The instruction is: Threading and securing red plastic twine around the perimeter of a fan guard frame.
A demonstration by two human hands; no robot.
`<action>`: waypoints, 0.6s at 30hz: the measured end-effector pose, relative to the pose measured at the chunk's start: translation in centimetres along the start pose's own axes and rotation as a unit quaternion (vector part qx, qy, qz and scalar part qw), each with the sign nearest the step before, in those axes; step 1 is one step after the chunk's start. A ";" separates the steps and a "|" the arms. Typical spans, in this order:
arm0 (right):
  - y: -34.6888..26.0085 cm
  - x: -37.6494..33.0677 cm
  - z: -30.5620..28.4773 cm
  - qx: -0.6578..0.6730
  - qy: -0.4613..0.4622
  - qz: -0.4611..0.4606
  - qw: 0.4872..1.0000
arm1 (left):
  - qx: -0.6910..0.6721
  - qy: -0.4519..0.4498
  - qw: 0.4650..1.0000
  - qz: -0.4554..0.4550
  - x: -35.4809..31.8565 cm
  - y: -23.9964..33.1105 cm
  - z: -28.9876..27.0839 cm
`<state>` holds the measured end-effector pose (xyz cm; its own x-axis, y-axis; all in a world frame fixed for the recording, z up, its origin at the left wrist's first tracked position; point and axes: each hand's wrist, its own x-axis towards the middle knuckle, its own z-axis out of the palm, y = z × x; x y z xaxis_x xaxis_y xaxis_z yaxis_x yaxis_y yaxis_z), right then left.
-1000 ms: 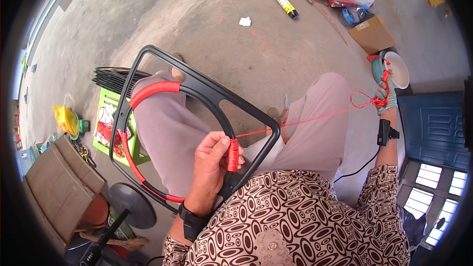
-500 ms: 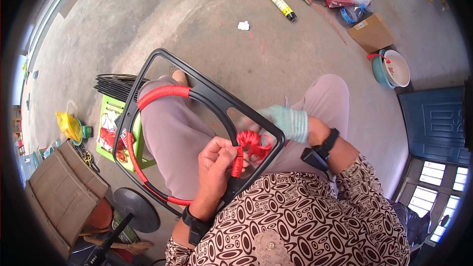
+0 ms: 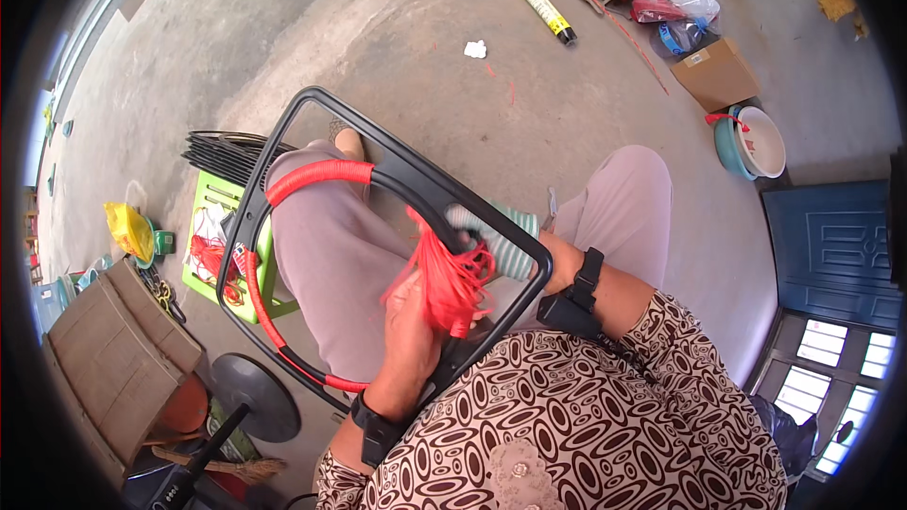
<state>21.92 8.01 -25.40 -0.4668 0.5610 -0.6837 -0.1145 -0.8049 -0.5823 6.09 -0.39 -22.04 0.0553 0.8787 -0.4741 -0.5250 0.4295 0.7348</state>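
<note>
A black rectangular frame (image 3: 420, 146) with a curved inner bar lies tilted over my lap; stretches of the bar are wrapped in red cord (image 3: 321, 177). My left hand (image 3: 412, 340) is closed around the bar's lower right part, its fingertips covered by a loose bundle of red cord (image 3: 442, 279). This bundle fans out across the bar and over the left thumb. My right hand (image 3: 505, 234), in a pale striped glove, reaches in from the right, behind the frame's outer edge. Its fingers are curled at the top of the bundle, partly hidden by the bar.
Left of my leg stands a green stool (image 3: 210, 198) with red cord and black rings on it. A black round-based stand (image 3: 255, 397) and brown cardboard (image 3: 123, 359) are lower left. A yellow-black can (image 3: 548, 14), a carton (image 3: 716, 76) and basins (image 3: 756, 142) lie farther off.
The red bundle has swung from right of the bar to its left, spreading over my left hand. My gloved right hand has moved left and closer to the bar. The left hand keeps its place.
</note>
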 end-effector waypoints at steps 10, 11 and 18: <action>-5.4 -7.7 -14.1 0.358 0.057 -0.361 0.859 | -0.111 -0.119 0.978 -0.129 0.0 1.1 -0.9; -6.2 -9.4 -15.3 0.367 -0.033 -0.370 0.853 | -0.122 -0.117 0.977 -0.132 0.0 1.1 -0.9; -6.8 -20.0 -22.5 0.343 -0.042 -0.419 0.840 | -0.092 -0.085 0.984 -0.126 0.6 0.7 -1.3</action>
<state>51.82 6.64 -17.62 -0.0274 0.9935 -0.1106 -0.8979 -0.0731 -0.4341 4.64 0.12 -22.44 0.3370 0.7775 -0.5309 -0.6196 0.6078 0.4967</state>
